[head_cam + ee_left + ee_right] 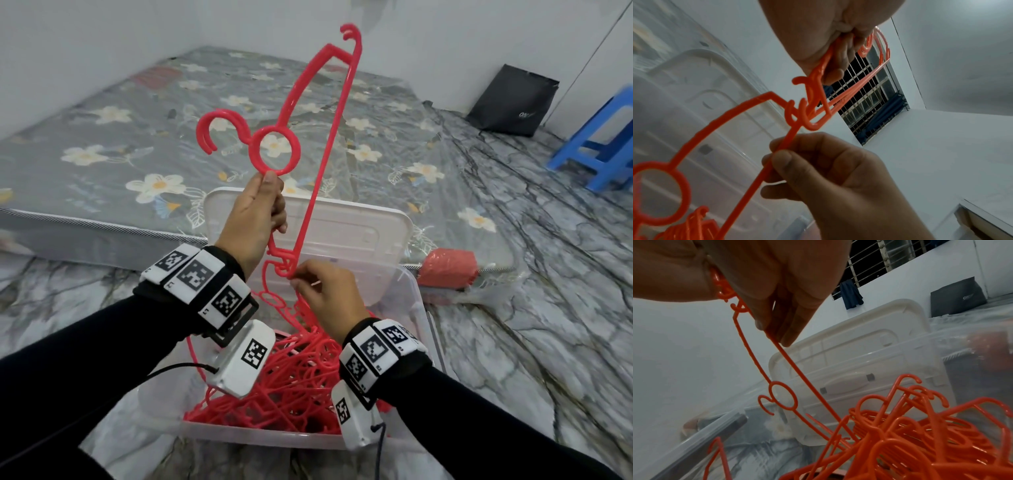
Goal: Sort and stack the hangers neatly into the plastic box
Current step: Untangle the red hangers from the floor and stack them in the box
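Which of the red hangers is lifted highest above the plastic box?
The hanger gripped by the left hand: it stands almost upright, hook pointing left, while the other hangers lie tangled inside the plastic box.

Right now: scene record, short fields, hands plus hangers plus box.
left hand: grips raised hanger by its shoulder, below the ring
right hand: pinches bar of second hanger
snag: the two hangers' end hooks interlocked between the hands
pile: tangled red hangers in plastic box
lid: off, standing behind the box
stacking: not yet neat
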The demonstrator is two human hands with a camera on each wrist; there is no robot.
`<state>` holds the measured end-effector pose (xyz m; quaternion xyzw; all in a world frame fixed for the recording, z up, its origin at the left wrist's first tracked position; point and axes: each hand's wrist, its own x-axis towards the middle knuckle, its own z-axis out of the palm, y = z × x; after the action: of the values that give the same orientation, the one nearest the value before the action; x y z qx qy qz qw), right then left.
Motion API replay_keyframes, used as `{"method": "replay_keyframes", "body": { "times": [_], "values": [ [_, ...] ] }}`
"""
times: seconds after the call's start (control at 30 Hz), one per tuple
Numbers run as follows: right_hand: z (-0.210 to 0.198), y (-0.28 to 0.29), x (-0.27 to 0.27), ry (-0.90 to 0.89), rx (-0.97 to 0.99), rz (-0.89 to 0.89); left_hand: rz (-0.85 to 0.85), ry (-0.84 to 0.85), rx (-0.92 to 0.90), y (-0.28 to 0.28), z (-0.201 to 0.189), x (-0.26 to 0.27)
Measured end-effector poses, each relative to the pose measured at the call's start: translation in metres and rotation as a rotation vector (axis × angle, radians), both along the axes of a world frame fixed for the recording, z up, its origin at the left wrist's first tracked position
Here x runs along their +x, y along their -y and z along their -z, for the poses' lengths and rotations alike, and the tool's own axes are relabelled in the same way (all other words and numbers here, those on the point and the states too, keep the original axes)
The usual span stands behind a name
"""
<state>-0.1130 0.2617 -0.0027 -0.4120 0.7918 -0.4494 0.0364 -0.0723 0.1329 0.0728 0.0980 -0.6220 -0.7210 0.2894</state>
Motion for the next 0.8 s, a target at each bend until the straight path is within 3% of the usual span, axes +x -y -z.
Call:
{"method": "replay_keyframes", "body": {
  "times": [0.23, 0.53, 0.7, 0.8],
  "values": [
    [-0.003, -0.001, -0.002, 0.024, -0.052, -0.003, -0.067, -0.009, -0.181, -0.002, 0.004, 0.004],
    [0.004, 0.001, -0.005, 0.155, 0.081, -0.013, -0.093, -0.027, -0.050, -0.010, 0.012, 0.001],
    [0.011, -0.005, -0.011, 0.065, 0.206, 0.023, -0.244, -0.047, -0.078, 0.011, 0.000, -0.001],
    [0.006, -0.012, -0.018, 0.018, 0.204, 0.069, -0.379, 0.062, -0.115, 0.041, -0.005, 0.003]
  ]
}}
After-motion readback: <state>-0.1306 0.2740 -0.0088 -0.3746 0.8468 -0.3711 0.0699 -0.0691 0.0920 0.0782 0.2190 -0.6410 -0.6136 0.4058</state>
